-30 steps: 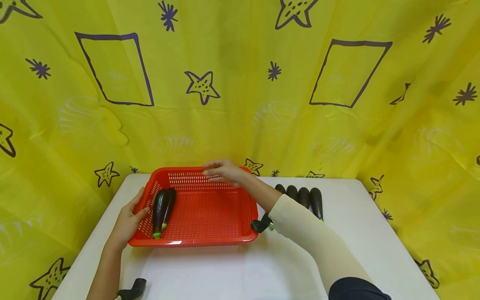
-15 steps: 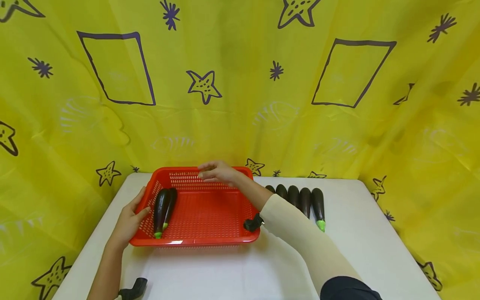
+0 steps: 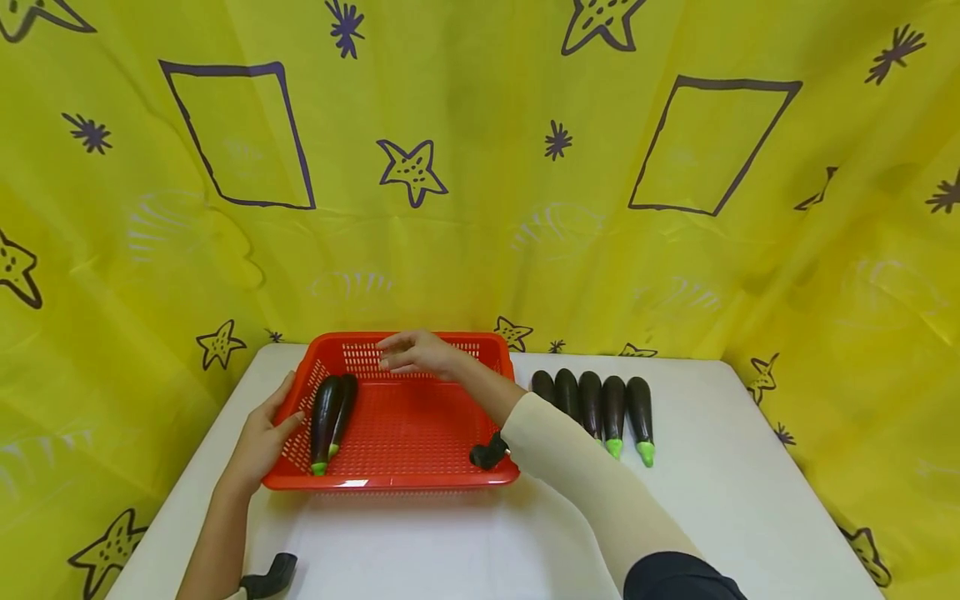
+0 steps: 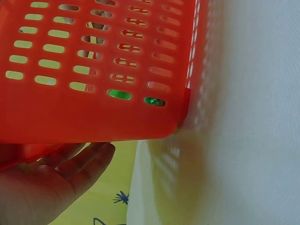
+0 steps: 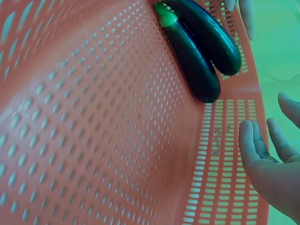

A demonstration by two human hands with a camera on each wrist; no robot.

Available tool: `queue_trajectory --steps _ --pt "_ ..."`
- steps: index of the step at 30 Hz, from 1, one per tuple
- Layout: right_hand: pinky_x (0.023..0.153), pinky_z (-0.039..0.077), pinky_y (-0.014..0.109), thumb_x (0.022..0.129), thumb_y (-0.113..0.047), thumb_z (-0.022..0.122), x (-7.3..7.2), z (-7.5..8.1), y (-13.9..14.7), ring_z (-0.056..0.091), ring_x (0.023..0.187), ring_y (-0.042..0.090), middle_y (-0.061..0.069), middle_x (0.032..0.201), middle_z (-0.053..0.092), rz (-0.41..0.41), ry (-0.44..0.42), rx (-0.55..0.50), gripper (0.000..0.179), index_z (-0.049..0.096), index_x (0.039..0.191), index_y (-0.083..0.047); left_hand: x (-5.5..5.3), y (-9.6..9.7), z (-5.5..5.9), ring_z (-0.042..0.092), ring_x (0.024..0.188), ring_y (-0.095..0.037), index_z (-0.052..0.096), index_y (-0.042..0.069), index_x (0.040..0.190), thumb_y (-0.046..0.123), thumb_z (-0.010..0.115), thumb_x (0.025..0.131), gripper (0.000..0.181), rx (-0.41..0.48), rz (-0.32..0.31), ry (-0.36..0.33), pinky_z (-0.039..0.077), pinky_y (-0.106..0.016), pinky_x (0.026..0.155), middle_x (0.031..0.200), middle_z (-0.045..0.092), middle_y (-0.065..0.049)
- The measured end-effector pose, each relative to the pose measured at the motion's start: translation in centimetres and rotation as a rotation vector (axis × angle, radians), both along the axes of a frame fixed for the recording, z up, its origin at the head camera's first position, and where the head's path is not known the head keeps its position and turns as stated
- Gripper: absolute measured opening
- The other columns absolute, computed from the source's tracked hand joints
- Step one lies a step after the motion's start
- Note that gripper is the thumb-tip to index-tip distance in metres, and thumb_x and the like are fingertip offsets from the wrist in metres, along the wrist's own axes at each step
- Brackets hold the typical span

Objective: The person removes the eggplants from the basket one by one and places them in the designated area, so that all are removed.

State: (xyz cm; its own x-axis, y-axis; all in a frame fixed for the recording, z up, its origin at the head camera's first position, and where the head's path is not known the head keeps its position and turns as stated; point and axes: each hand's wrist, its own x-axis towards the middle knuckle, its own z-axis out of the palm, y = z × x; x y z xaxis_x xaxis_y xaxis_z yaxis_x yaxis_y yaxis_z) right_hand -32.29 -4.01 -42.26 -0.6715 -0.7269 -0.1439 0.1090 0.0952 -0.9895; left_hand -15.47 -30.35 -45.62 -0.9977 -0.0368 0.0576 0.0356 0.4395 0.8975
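A red plastic basket (image 3: 420, 425) with perforated walls stands on the table. Two dark eggplants lie side by side at its left end: a thicker eggplant (image 3: 325, 421) and a slimmer eggplant (image 3: 345, 410), green stem ends toward the front. My left hand (image 3: 257, 437) grips the basket's left rim, thumb over the inside and fingers outside. In the left wrist view, its fingers (image 4: 89, 164) lie beside the basket wall. My right hand (image 3: 422, 353) hovers over the back part of the basket with fingers extended, holding nothing. The right wrist view shows it apart from the eggplants.
Several more eggplants (image 3: 590, 404) lie in a row on the white table (image 3: 720, 500) right of the basket, partly behind the right forearm. A yellow curtain (image 3: 480, 267) with drawn stars hangs close behind the table and along both sides.
My right hand has moved left over the basket, and its forearm now uncovers more of the eggplant row. The left hand stays on the rim; the basket and its eggplants keep their places.
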Motion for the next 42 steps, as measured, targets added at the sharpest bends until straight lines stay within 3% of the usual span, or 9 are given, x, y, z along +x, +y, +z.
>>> queue_trajectory --steps 9,21,35,42 --pt "0.115 0.036 0.055 0.1 0.012 0.061 0.3 -0.1 -1.6 0.042 0.145 0.042 0.033 0.155 0.045 0.042 -0.02 -0.011 0.052 0.048 0.15 0.011 -0.2 0.1 0.0 0.031 0.147 -0.049 0.016 0.005 0.167 0.002 0.051 0.107 0.069 0.02 0.005 0.002 0.043 -0.015 0.089 0.169 0.021 -0.027" --pt "0.111 0.042 0.052 0.1 0.013 0.06 0.4 -1.3 -3.4 0.056 0.133 0.04 0.032 0.15 0.051 0.057 -0.058 -0.036 0.051 0.049 0.149 0.013 0.0 0.0 -0.2 0.034 0.144 -0.048 0.017 0.004 0.167 0.002 0.051 0.107 0.069 0.055 0.009 0.004 0.046 -0.012 0.083 0.169 0.02 -0.028" --pt "0.11 0.045 0.048 0.101 0.011 0.059 0.9 -2.5 -4.6 0.054 0.137 0.036 0.028 0.151 0.052 0.096 -0.084 -0.042 0.049 0.049 0.15 0.011 0.0 0.1 0.2 0.027 0.149 -0.046 0.017 -0.001 0.166 -0.003 0.05 0.106 0.069 0.056 -0.005 0.026 0.04 -0.006 0.087 0.169 0.019 -0.027" --pt "0.111 0.044 0.048 0.101 0.011 0.059 0.9 -3.0 -4.5 0.056 0.136 0.032 0.023 0.151 0.054 0.138 -0.075 -0.033 0.05 0.05 0.151 0.008 0.0 0.1 0.1 0.032 0.145 -0.046 0.017 0.0 0.166 -0.003 0.05 0.106 0.068 0.075 -0.004 0.021 0.044 -0.01 0.085 0.169 0.019 -0.028"
